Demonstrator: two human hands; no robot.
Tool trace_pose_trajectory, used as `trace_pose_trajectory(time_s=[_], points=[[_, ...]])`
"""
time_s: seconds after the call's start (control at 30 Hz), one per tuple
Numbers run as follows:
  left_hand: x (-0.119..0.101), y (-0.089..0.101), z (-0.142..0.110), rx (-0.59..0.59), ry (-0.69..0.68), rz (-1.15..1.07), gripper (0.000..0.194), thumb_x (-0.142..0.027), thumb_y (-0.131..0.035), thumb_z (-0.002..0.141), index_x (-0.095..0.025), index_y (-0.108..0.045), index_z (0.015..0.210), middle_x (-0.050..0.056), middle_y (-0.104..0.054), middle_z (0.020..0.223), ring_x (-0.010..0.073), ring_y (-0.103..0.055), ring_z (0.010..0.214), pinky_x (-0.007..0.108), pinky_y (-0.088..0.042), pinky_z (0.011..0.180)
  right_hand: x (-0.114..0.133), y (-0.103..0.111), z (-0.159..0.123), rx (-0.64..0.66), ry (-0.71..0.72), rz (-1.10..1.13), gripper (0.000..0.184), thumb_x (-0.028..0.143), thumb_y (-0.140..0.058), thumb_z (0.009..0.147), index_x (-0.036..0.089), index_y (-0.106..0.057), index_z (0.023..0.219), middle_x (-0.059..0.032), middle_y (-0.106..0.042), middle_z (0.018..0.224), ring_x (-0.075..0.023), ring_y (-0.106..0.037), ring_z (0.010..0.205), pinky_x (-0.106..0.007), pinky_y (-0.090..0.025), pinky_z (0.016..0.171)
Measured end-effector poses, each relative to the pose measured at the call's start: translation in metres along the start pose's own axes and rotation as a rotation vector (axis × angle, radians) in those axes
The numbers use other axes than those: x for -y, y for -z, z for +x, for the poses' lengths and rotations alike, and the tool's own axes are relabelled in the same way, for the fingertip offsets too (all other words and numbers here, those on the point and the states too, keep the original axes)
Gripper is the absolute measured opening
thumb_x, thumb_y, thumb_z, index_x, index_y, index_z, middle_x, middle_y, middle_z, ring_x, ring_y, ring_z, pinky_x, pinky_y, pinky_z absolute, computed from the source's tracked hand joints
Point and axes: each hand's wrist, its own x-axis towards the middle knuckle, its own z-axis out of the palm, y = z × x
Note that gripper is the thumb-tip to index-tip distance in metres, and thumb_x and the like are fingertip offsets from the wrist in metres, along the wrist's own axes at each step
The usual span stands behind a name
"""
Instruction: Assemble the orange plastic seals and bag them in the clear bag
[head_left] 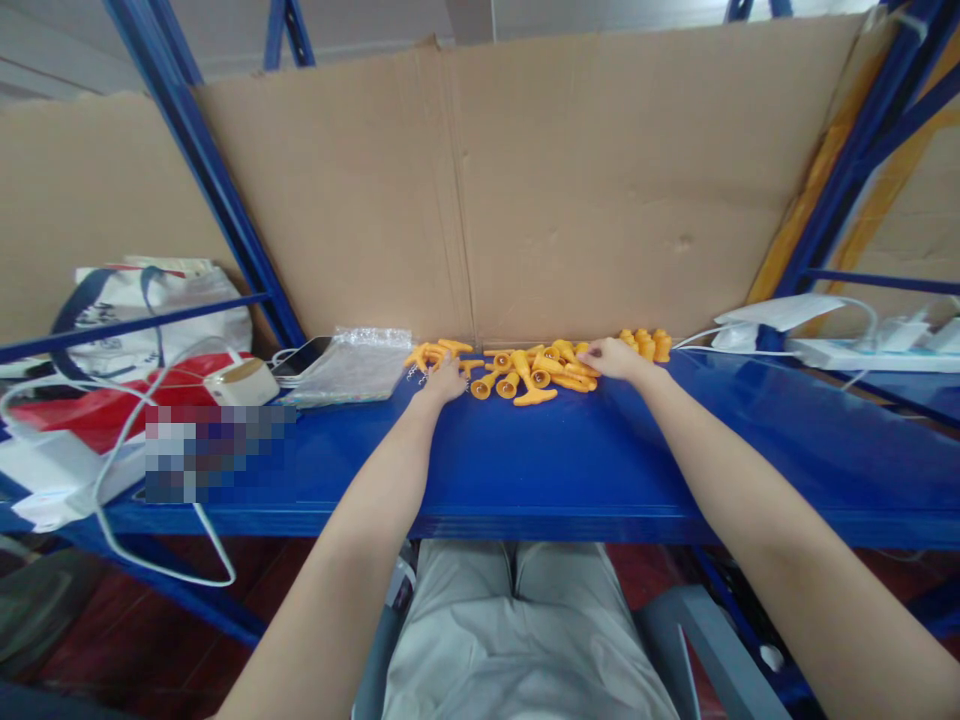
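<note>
My left hand [446,381] reaches into the left end of a row of small yellow-orange parts, its fingers closed at a corkscrew with a T-shaped handle. Several such corkscrews [429,353] lie beside it, their metal spirals pointing toward me. My right hand [611,358] is at the right side of the pile, thumb and fingers pinched at a yellow plastic piece that they mostly hide. Between the hands lie several yellow T-shaped pieces with hollow flared ends [534,382]. Just past my right hand stand yellow knobbed parts [655,345].
Blue metal table [525,470] with a cardboard wall [600,190] behind it. On the left are clear plastic bags [352,365], a phone [304,355], a white charger [241,384] with cables, a red bag and a white tote [172,315]. A power strip [862,353] lies right.
</note>
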Motion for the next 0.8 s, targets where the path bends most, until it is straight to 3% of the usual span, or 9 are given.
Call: trace_pose_trajectory(time_s=[0.17,0.3,0.43,0.63,0.8], points=[[-0.005,0.002,-0.001,0.109,-0.007,0.025,0.052,-0.031,-0.035,0.098,-0.021,-0.051,0.146,0.011,-0.028,0.164,0.0308,-0.022,0.153,0.052,-0.026,0.122,0.021,-0.014,0.001,-0.065,-0.057,0.141,0.026,0.032,-0.057,0.089,0.017,-0.068,0.071,-0.0043,-0.069,0.069,-0.0164,-0.062,0.068,-0.024,-0.037,0.057],[-0.007,0.002,-0.003,0.109,0.019,0.033,0.053,-0.033,-0.03,0.099,-0.028,-0.049,0.148,0.008,-0.028,0.165,0.034,-0.018,0.154,0.064,-0.021,0.12,0.023,-0.018,0.001,-0.051,-0.155,0.436,0.024,0.022,-0.065,0.078,0.017,-0.058,0.056,0.0029,-0.053,0.05,-0.0104,-0.049,0.053,-0.022,-0.034,0.051],[-0.006,0.0,-0.004,0.093,0.04,0.011,0.052,-0.033,-0.03,0.098,-0.028,-0.052,0.146,0.007,-0.026,0.166,0.0337,-0.016,0.154,0.064,-0.022,0.119,0.026,-0.014,-0.004,-0.037,-0.223,0.689,0.024,0.013,-0.066,0.071,0.018,-0.052,0.053,0.0053,-0.047,0.046,-0.008,-0.042,0.048,-0.021,-0.033,0.047],[-0.002,-0.003,0.004,-0.099,-0.055,-0.12,0.043,-0.027,-0.038,0.095,-0.024,-0.066,0.127,0.013,-0.046,0.154,0.0361,-0.031,0.149,0.069,-0.025,0.115,0.033,-0.003,-0.004,-0.159,-0.34,0.914,0.018,0.012,-0.066,0.072,0.02,-0.056,0.06,0.0025,-0.056,0.054,-0.0115,-0.054,0.054,-0.022,-0.043,0.053],[-0.015,0.007,0.002,-0.316,-0.203,-0.276,0.037,-0.026,-0.039,0.096,-0.023,-0.066,0.122,0.012,-0.051,0.151,0.0314,-0.038,0.146,0.067,-0.024,0.117,0.047,0.0,0.0,-0.255,-0.217,1.161,0.018,0.002,-0.065,0.068,0.019,-0.059,0.068,0.0032,-0.063,0.063,-0.0107,-0.062,0.064,-0.022,-0.05,0.068]])
